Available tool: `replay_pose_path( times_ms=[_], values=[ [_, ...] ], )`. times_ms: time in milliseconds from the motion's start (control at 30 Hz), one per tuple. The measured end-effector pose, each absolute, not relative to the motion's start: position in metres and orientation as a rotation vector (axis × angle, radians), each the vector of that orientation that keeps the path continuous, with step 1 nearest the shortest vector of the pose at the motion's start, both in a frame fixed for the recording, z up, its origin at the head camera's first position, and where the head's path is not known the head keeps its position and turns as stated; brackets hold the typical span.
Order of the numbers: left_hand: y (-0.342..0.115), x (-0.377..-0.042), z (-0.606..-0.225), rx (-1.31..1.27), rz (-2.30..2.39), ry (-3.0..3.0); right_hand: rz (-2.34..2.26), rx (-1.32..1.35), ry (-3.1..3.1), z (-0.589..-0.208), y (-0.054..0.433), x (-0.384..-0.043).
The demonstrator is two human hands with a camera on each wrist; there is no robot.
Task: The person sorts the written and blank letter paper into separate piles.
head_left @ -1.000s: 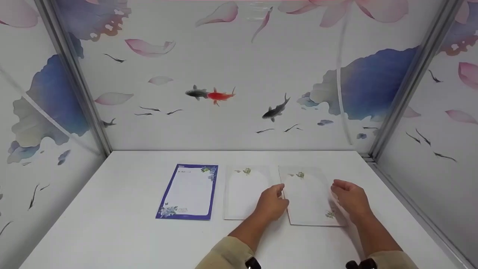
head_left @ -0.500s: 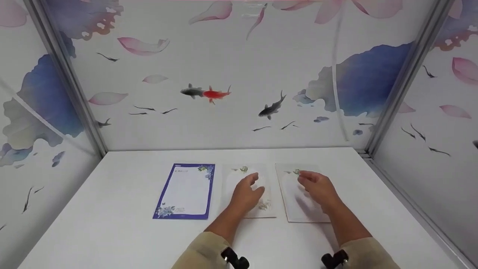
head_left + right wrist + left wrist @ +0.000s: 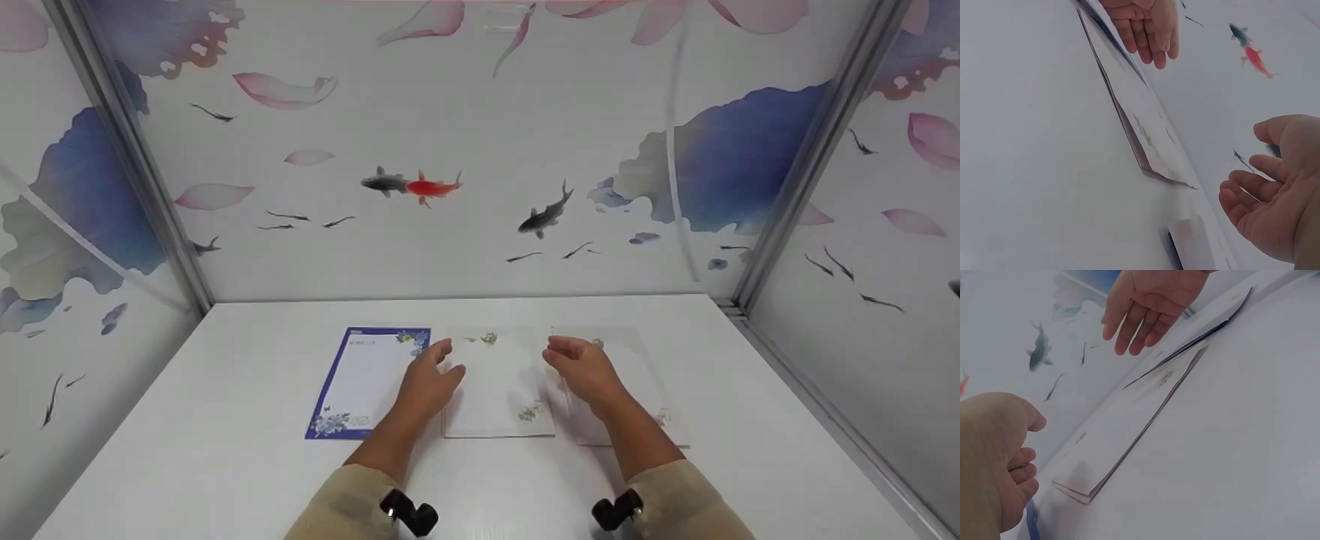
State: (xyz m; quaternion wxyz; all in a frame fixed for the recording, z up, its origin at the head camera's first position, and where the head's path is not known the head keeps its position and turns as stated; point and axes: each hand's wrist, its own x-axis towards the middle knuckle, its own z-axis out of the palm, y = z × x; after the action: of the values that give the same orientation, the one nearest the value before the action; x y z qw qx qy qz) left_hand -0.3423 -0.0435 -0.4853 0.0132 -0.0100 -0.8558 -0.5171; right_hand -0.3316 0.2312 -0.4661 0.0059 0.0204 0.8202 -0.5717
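Three thin paper pads lie side by side on the white table (image 3: 487, 487). The left pad (image 3: 367, 382) has a blue-violet border with flowers in two corners. Pale with small floral prints are the middle pad (image 3: 495, 382) and the right pad (image 3: 634, 367). My left hand (image 3: 427, 386) is raised between the left and middle pads, holding nothing, fingers loosely bent. Over the gap between the middle and right pads is my right hand (image 3: 589, 371), also holding nothing. In the left wrist view the middle pad (image 3: 1123, 439) shows slightly parted layers at one corner.
Printed wall panels (image 3: 450, 112) with fish and petals enclose the table at the back and sides. Metal corner posts (image 3: 135, 150) stand at both back corners. Black mounts (image 3: 409, 514) sit on both sleeves.
Both hands have moved left from around the right pad. They passed the middle pad and now stand on either side of it. The pads lie where they were.
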Motion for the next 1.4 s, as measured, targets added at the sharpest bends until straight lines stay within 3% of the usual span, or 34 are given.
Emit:
replay_pose_path(
  times_ms=[533,1400],
  values=[
    [-0.051,-0.336,-0.486,0.029,-1.531,-2.856,-1.583,0.0,2.636,-0.475,0.215,-0.33],
    [-0.046,-0.329,-0.493,-0.514,-0.823,-3.17,-0.86,-0.176,2.809,-0.486,0.194,-0.316]
  ],
)
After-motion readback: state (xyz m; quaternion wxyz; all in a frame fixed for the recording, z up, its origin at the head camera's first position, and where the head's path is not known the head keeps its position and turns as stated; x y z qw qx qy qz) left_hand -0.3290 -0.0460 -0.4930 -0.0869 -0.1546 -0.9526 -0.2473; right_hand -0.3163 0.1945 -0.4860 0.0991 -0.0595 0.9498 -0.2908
